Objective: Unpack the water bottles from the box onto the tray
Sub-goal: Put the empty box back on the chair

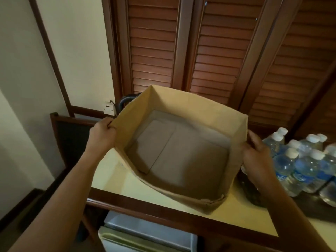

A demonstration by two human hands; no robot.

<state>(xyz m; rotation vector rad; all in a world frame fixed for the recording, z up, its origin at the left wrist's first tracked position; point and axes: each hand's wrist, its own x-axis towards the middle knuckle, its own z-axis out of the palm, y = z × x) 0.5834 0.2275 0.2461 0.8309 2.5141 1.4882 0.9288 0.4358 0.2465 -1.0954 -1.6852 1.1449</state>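
Gripping the cardboard box (181,151) by opposite walls, the left hand (102,133) pinches the rim on its left side and the right hand (258,151) clasps its right wall. Nothing lies inside the box; only its bare bottom flaps show. It sits tilted over the yellow-topped desk (112,180). Just right of the box, the water bottles (300,160) stand clustered upright on a dark tray (316,210).
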